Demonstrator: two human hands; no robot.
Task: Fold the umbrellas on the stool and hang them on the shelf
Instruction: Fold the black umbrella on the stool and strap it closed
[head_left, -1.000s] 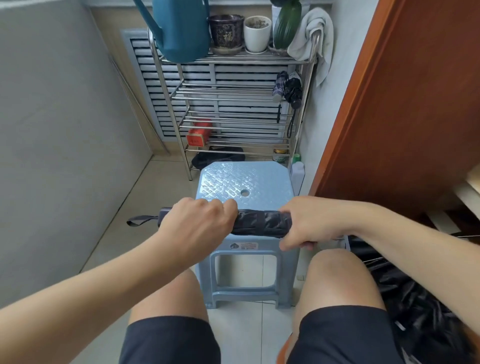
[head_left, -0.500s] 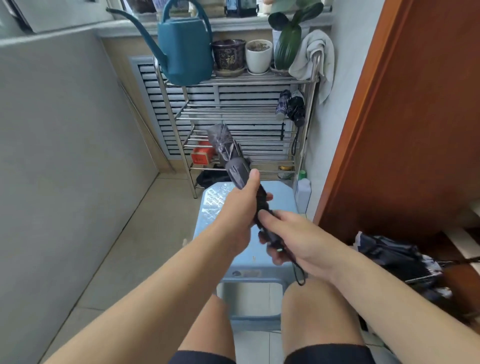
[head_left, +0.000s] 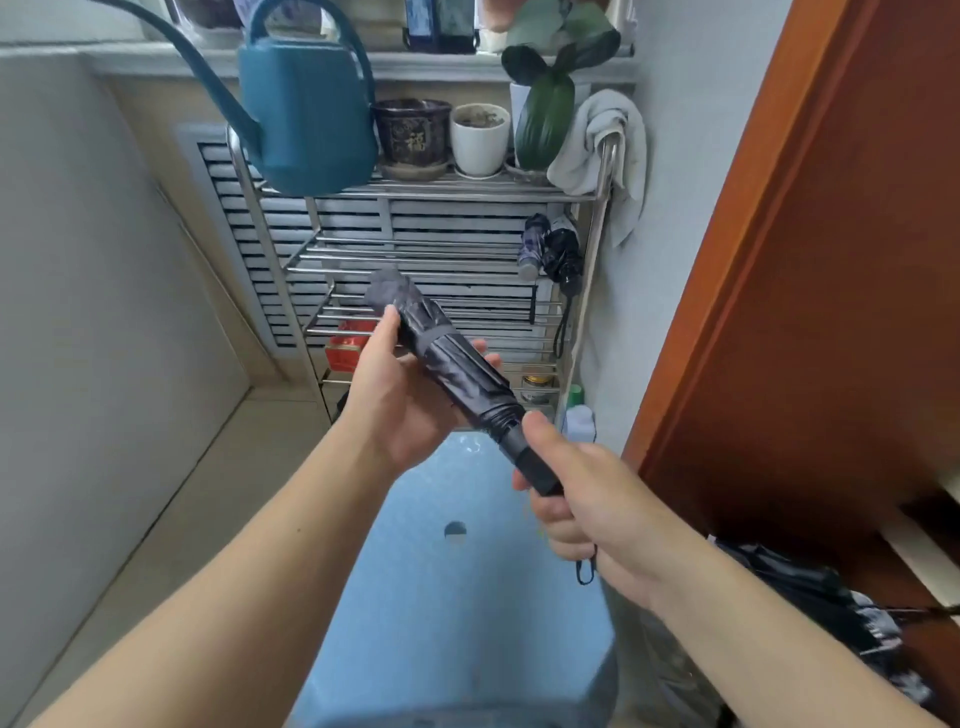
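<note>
A folded dark grey umbrella (head_left: 447, 358) slants above the light blue stool (head_left: 467, 597), its tip pointing up and left toward the metal shelf (head_left: 426, 192). My right hand (head_left: 587, 499) grips its black handle, the wrist strap dangling below. My left hand (head_left: 400, 395) cradles the wrapped canopy from underneath, thumb on top and fingertips showing on the far side. Two folded dark umbrellas (head_left: 553, 249) hang at the shelf's right end. Another, unfolded umbrella (head_left: 810, 597) lies on the floor at the right.
A teal watering can (head_left: 306, 114), two pots, a plant and a grey towel (head_left: 602, 145) sit on the shelf top. Red boxes and a tin occupy lower racks. A white bottle (head_left: 579, 421) stands by the shelf. A brown door (head_left: 831, 260) closes the right; a grey wall the left.
The view has tilted up and closer to the shelf. The umbrella went from lying level across the stool to slanting in the air; my right hand now holds the handle fully.
</note>
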